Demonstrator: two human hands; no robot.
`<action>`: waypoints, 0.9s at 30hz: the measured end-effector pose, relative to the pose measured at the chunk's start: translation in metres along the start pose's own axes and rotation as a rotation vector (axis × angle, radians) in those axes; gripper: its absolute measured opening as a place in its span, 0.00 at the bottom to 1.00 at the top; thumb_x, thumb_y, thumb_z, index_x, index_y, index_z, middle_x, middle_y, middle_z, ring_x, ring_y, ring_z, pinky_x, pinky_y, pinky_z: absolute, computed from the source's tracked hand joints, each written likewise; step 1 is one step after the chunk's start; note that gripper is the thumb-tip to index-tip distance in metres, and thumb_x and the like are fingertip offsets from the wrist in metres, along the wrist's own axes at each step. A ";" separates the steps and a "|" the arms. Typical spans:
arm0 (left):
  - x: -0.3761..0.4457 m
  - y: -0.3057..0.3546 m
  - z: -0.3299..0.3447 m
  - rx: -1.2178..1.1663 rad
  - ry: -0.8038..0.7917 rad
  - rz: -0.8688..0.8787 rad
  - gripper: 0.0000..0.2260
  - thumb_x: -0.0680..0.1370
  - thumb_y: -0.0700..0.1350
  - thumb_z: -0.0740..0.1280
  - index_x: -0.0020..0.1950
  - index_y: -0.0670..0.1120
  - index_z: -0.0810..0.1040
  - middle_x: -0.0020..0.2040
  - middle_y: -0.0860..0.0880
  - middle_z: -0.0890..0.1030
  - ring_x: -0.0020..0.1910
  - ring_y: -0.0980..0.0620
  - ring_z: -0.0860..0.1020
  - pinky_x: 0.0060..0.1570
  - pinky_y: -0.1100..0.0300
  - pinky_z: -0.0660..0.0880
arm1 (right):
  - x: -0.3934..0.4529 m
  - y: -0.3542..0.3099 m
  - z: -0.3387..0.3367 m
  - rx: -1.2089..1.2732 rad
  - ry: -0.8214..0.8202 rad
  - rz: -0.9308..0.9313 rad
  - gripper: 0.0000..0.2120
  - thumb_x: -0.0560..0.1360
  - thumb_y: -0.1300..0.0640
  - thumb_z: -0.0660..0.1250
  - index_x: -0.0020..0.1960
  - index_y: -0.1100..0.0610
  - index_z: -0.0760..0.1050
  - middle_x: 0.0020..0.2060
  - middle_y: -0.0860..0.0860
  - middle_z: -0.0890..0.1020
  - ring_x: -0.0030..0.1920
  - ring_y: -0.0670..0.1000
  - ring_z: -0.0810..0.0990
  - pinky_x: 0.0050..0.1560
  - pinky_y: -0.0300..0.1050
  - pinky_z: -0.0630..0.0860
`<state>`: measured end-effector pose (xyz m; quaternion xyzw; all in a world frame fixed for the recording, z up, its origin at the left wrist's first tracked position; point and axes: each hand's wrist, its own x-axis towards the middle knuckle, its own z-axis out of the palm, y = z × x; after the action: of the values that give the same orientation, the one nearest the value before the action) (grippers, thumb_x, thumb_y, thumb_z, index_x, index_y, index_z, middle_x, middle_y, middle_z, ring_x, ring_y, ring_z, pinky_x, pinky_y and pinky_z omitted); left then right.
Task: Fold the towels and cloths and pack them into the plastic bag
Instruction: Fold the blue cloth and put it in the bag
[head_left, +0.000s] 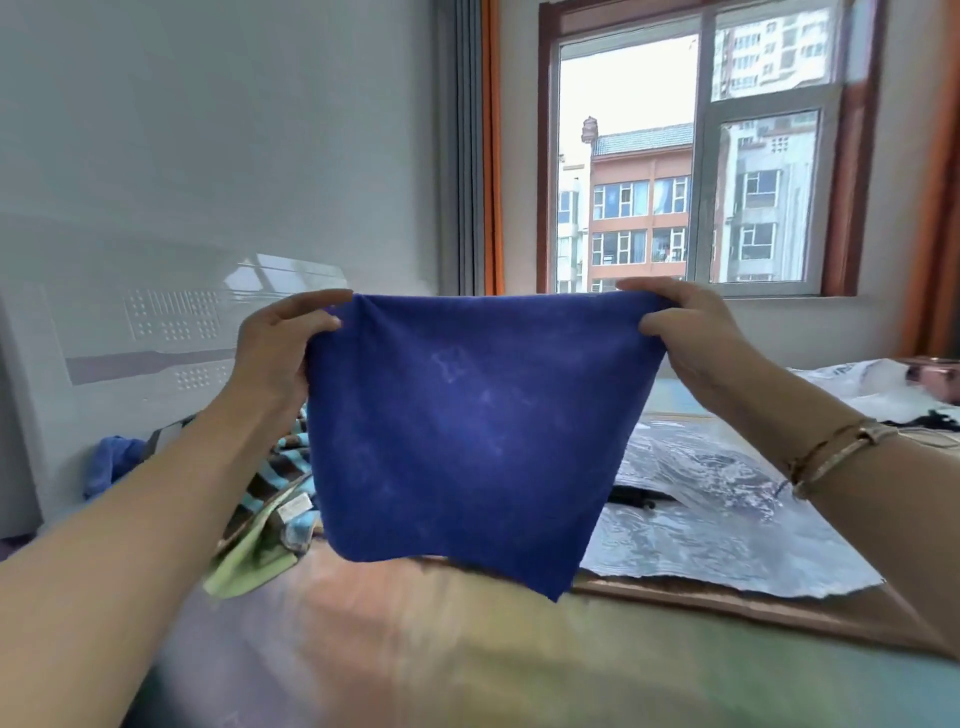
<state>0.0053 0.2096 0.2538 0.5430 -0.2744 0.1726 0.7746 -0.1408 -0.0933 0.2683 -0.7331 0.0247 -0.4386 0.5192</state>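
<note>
Two hands hold one blue cloth (467, 431) spread in the air above the bed (467, 665). The left hand (280, 348) pinches its upper left corner, the right hand (685, 332) its upper right, both closed on the fabric. The top edge runs level between them; the rest hangs free toward the bed. Folding it likely means bringing corner to corner, neither hand nearer. The plastic bag (717, 499) lies flat behind the cloth, nearer the right hand; striped cloths (270, 478) wait beside the left.
</note>
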 end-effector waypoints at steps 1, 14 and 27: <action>0.000 0.005 -0.001 -0.023 0.015 0.021 0.16 0.71 0.29 0.62 0.41 0.46 0.84 0.40 0.49 0.84 0.42 0.53 0.80 0.45 0.63 0.75 | 0.001 -0.004 -0.001 -0.027 0.033 -0.027 0.25 0.67 0.73 0.57 0.56 0.54 0.79 0.53 0.53 0.79 0.52 0.51 0.76 0.48 0.39 0.72; -0.034 -0.069 -0.030 0.167 -0.087 -0.849 0.09 0.75 0.29 0.62 0.52 0.38 0.77 0.46 0.41 0.79 0.39 0.47 0.80 0.28 0.60 0.79 | -0.018 0.044 0.011 -0.017 0.028 0.380 0.09 0.75 0.67 0.65 0.53 0.57 0.73 0.41 0.54 0.75 0.37 0.51 0.73 0.30 0.41 0.73; -0.050 -0.103 -0.017 1.231 -0.570 -0.919 0.10 0.72 0.47 0.72 0.43 0.43 0.76 0.36 0.46 0.78 0.36 0.49 0.76 0.33 0.61 0.74 | -0.009 0.070 0.033 0.002 -0.174 0.335 0.21 0.70 0.77 0.51 0.46 0.57 0.76 0.43 0.58 0.76 0.41 0.54 0.74 0.37 0.43 0.71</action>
<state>0.0283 0.1910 0.1417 0.9523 -0.0670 -0.1870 0.2315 -0.0946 -0.0966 0.2052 -0.7533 0.1010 -0.2809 0.5860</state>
